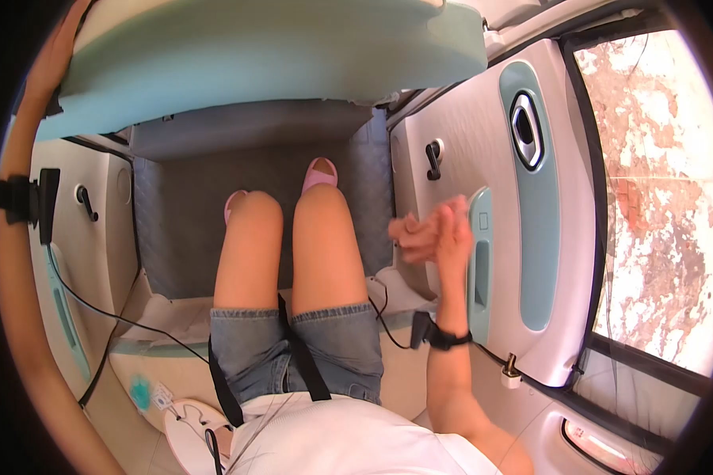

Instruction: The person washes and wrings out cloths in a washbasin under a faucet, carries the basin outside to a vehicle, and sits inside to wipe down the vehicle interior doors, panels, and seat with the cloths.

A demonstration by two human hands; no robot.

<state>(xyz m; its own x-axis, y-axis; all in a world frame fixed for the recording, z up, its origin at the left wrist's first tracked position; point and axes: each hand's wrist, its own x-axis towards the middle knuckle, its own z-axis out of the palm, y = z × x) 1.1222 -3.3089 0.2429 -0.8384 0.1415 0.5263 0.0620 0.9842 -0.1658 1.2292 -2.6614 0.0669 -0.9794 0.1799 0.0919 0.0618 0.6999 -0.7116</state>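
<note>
My left hand (pixel 50 65) is raised at the upper left, against the side edge of the teal and cream seat back (pixel 277 67). Its fingers are mostly lost at the dark rim of the view, so I cannot tell their grip. My right hand (pixel 436 233) is in the air beside the right door's teal armrest (pixel 481 265). Its fingers are slightly blurred and loosely bent, with a gap to the thumb, and nothing shows in it. Each forearm wears a black strap with a device: the left strap (pixel 16 199) and the right strap (pixel 449 340).
Window cranks are on the left door (pixel 87 203) and the right door (pixel 433 160). A chrome door handle (pixel 525 131) sits in a teal panel. Black cables (pixel 139 322) run across the seat. A pale bag (pixel 190 435) lies at lower left. Pink slippers (pixel 320 174) stand on the grey floor.
</note>
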